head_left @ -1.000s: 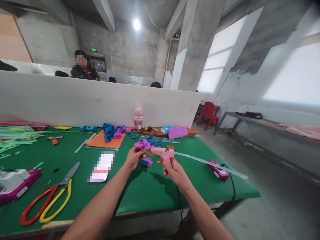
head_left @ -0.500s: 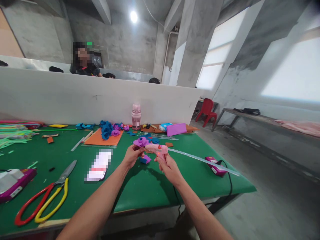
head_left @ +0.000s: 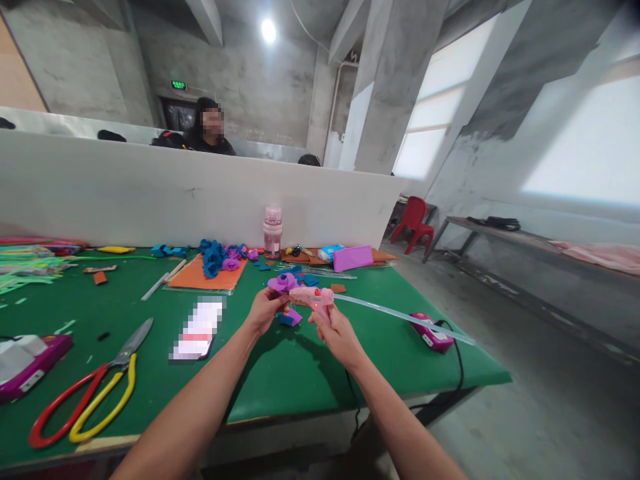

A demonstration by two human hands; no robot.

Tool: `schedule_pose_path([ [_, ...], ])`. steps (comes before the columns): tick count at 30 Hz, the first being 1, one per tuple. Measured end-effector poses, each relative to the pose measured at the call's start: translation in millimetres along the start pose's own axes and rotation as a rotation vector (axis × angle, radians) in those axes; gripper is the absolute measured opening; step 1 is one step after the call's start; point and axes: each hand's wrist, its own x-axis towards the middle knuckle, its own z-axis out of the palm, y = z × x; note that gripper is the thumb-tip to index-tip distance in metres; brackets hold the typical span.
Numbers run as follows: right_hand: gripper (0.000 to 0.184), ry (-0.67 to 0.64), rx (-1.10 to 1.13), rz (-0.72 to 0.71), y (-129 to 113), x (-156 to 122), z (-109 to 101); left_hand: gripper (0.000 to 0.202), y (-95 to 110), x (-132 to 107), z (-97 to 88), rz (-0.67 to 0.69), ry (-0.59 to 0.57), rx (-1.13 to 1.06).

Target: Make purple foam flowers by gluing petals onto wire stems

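Both forearms reach forward from the lower edge of the view and meet above the middle of the green surface point(head_left: 280, 380), with the hands raised clear of it.

The left hand point(head_left: 264, 311) is turned palm inward. Its grip is closed, fingertips pinched on the underside of a purple foam flower point(head_left: 282, 283) that stands just above the knuckles.

The right hand point(head_left: 336, 331) sits slightly lower and nearer to the camera. Its grip is wrapped round the handle of a pink glue gun point(head_left: 314, 297), which shows a small red light on its side. The gun lies roughly level, with its nozzle pointing left at the flower. The nozzle seems to meet the petals, though the contact is too small to make out for sure. A clear glue stick point(head_left: 400, 315) juts from the back of the gun, slanting out to the right over the surface.

A small blue and purple scrap point(head_left: 291, 318) lies on the surface just below the hands. Red-and-yellow scissors point(head_left: 85, 399) rest near the front left edge, well apart from the hands. Further back, a heap of blue and purple flowers point(head_left: 216, 256) sits on an orange sheet point(head_left: 205, 279). Beside it, a pink bottle point(head_left: 273, 231) stands upright against the white partition point(head_left: 150, 193). A purple device point(head_left: 432, 336) with a black cable lies to the right. Another person sits beyond the partition.
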Motion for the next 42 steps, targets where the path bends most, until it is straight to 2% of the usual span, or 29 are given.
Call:
schedule_pose_path([
  [32,0.021,0.021,0.026,0.028,3.9,-0.3,-1.0,0.031,-5.4,2.6,-3.1,0.003,0.005,0.005],
  [36,0.023,0.034,0.122,0.085,3.7,-0.9,-1.0,0.030,-4.3,2.7,-1.9,-0.016,0.016,-0.010],
  [42,0.036,0.048,0.432,0.179,2.6,-1.7,-2.0,0.029,-2.6,4.1,-2.5,-0.061,0.006,-0.092],
])
